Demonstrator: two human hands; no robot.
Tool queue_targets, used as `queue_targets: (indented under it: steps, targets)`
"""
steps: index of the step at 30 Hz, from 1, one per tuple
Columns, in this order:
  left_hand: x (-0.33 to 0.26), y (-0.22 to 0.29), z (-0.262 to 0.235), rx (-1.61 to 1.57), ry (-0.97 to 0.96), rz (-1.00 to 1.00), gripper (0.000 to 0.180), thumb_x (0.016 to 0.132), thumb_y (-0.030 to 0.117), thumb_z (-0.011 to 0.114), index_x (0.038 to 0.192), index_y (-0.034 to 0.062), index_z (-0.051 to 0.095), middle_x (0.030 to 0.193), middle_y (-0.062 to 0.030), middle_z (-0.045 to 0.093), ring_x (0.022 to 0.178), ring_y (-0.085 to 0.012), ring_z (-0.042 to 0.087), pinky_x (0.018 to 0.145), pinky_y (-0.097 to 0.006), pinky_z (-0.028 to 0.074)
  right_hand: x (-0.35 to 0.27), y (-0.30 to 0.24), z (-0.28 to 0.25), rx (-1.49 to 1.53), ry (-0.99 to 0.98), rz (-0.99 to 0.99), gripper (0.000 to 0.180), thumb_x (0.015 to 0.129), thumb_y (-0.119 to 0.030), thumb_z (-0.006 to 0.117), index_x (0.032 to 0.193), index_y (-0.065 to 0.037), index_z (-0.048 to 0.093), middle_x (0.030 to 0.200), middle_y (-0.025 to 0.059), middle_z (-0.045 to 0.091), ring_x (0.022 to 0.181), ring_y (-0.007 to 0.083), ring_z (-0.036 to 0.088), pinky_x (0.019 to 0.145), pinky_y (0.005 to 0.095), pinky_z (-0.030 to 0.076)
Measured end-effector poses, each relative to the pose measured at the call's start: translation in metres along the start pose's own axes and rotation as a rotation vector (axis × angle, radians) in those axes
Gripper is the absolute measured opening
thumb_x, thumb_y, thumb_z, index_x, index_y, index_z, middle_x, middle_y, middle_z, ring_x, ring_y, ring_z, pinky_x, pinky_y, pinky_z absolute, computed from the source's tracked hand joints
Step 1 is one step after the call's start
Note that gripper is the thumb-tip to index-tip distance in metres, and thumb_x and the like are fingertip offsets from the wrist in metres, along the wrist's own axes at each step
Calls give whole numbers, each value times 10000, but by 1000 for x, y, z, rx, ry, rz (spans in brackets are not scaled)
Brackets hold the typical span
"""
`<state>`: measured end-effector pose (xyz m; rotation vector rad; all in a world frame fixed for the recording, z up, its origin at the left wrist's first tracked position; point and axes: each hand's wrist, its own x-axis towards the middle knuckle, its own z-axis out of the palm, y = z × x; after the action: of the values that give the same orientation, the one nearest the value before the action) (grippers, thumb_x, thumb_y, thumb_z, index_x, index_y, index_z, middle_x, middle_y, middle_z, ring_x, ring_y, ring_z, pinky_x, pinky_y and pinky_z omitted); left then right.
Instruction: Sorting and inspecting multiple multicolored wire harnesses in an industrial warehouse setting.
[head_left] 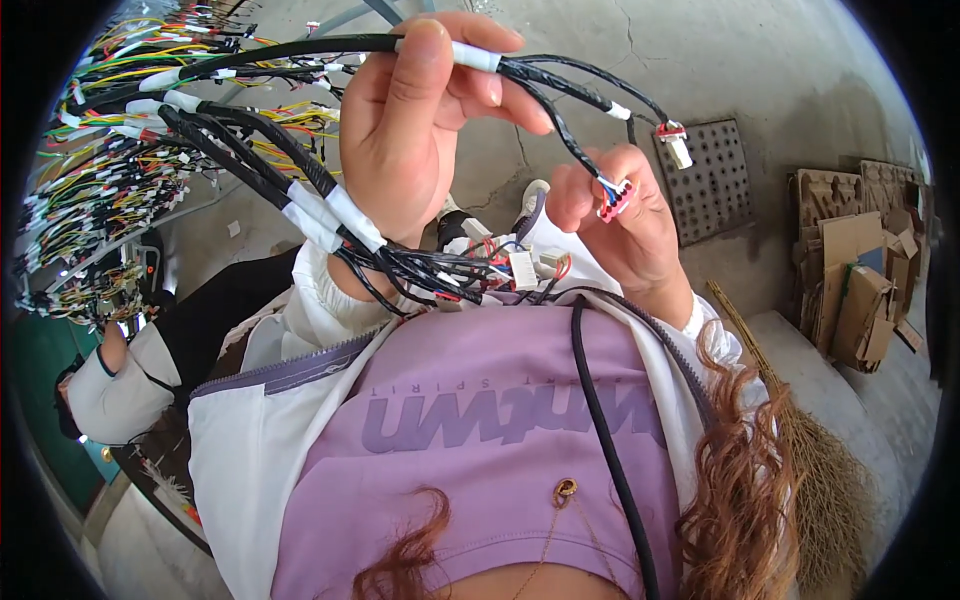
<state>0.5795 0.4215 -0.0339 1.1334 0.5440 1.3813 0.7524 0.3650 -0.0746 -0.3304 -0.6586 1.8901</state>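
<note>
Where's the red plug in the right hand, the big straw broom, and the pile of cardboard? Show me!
Red plug [616, 203]: head view, on its body.
Straw broom [824, 490]: head view, middle of its bristles.
Cardboard pile [842, 245]: head view, on a front piece.

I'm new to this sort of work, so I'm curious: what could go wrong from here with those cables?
The left hand grips a black cable while the right hand pinches a red connector; a hard tug might strain its thin wires. Nearby, a red-and-white connector hangs free and could snag. The crowded wire bundle by the left wrist may tangle.
</note>
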Motion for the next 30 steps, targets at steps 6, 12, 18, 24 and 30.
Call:
queue_targets:
  steps: [6, 12, 18, 24, 30]
  targets:
    - [2, 8, 8, 75, -26, -59, 395, 943, 291, 322, 961, -46, 528, 841, -81, 524, 653, -191, 577, 602, -328, 513, -5, -2, -8, 2, -62, 2, 247, 900, -253, 459, 979, -22, 496, 849, 119, 569, 788, 191, 564, 740, 315, 443]
    - [-2, 8, 4, 72, 38, -108, 391, 936, 297, 355, 941, -45, 543, 699, -39, 492, 628, -197, 589, 603, -322, 504, -13, -20, -10, -459, 613, -167, 184, 905, -169, 448, 968, -9, 513, 733, 92, 576, 475, 124, 520, 441, 214, 429]
    - [0, 9, 8, 68, 43, -103, 393, 938, 289, 346, 922, -49, 547, 689, -53, 478, 618, -182, 567, 592, -327, 517, 0, -24, -16, -266, 392, -106, 227, 927, -244, 404, 996, -39, 473, 705, 65, 542, 453, 114, 477, 415, 202, 359]
    - [-4, 10, 3, 8, 32, -52, 402, 946, 268, 314, 900, -59, 542, 951, -126, 537, 678, -134, 492, 578, -352, 536, 0, -17, -16, 250, 48, -119, 228, 932, -270, 380, 958, -53, 444, 674, 40, 469, 418, 95, 390, 390, 219, 310]
    - [-5, 15, 6, 64, -10, -22, 425, 949, 284, 293, 904, -68, 526, 927, -124, 516, 696, -127, 477, 561, -336, 539, 5, -21, -12, 330, -28, -111, 222, 939, -227, 317, 980, -38, 426, 683, 82, 482, 387, 119, 406, 362, 228, 321]
